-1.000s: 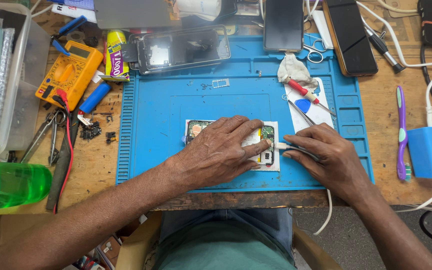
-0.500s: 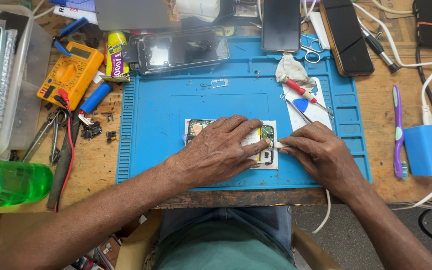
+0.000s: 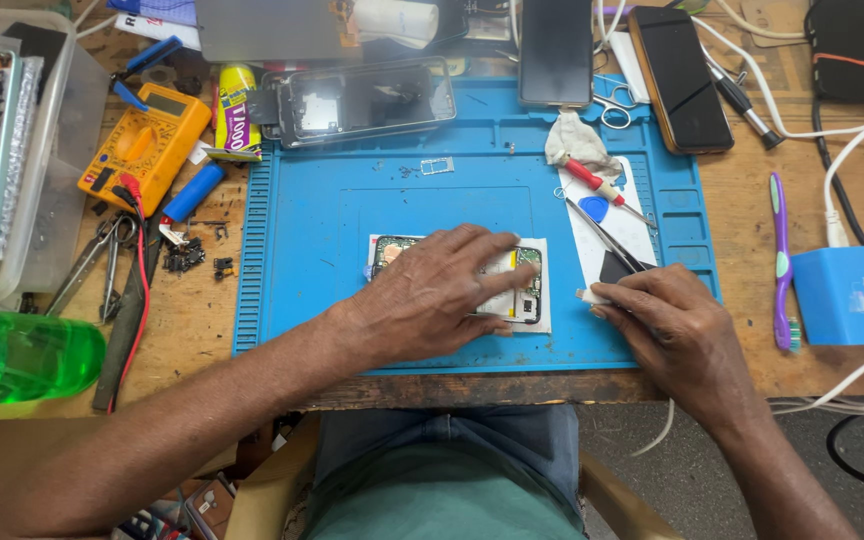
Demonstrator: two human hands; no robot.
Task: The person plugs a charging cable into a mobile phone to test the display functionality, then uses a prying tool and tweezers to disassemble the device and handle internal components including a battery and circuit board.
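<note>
Left hand pins the opened phone while the right hand draws back to its right.

The left hand (image 3: 432,295) lies flat, fingers spread, on the opened phone (image 3: 522,285), which sits beneath its palm on the blue mat (image 3: 352,210). The right hand (image 3: 677,325) pinches a thin tool (image 3: 607,240) with a small pale piece (image 3: 585,295) at its fingertips; a second ago those fingertips touched the phone's edge, and now they sit apart from it, so the piece appears lifted free. A red screwdriver (image 3: 584,177) lies beyond the right hand.
</note>
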